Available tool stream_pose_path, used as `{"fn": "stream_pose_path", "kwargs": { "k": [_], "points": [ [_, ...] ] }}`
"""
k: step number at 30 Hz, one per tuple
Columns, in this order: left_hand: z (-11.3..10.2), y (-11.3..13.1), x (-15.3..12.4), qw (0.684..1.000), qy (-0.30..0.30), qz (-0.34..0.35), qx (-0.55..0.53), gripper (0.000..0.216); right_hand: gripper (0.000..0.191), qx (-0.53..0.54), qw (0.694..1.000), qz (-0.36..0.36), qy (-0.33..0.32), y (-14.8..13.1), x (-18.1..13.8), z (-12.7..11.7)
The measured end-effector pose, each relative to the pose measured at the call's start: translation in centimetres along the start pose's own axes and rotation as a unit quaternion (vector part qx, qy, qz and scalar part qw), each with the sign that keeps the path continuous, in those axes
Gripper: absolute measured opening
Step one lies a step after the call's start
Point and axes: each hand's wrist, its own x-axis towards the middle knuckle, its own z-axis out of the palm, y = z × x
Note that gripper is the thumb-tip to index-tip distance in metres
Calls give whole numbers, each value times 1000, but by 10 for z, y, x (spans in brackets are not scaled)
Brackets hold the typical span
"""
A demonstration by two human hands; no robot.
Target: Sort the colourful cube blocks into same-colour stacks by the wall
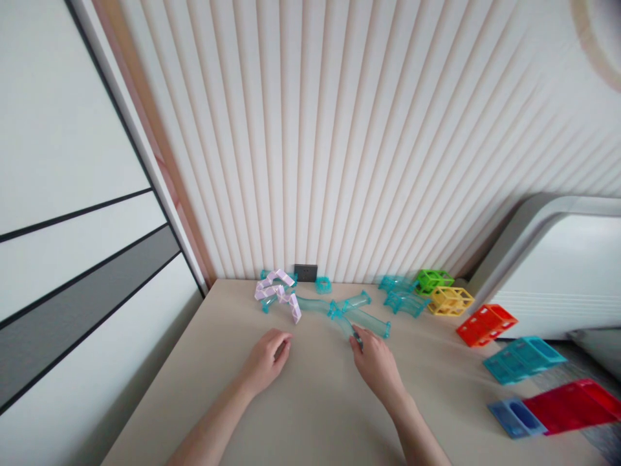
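Observation:
My right hand is closed on the near end of a clear teal track piece, part of a branching run of see-through toy tracks. Its other arms, such as the track at right, spread over the table from a central joint. My left hand rests on the table with curled fingers; whether anything is inside them is hidden. Just beyond it lies a lilac and white folding snake puzzle, partly over more teal track.
Along the right side stand hollow blocks: green, yellow, red, teal, dark red and blue. More teal tracks lie near the back. A black wall socket and ribbed wall border the table.

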Motion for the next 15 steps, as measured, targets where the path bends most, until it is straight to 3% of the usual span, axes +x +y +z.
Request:
{"fn": "stream_pose_path", "kwargs": {
  "k": [10, 15],
  "points": [
    [1, 2, -1, 999, -37, 26, 17, 20, 32, 230, 969, 28, -92, 18, 10, -9],
    [2, 2, -1, 998, -46, 27, 27, 19, 34, 278, 950, 42, -137, 22, 12, -13]
  ]
}}
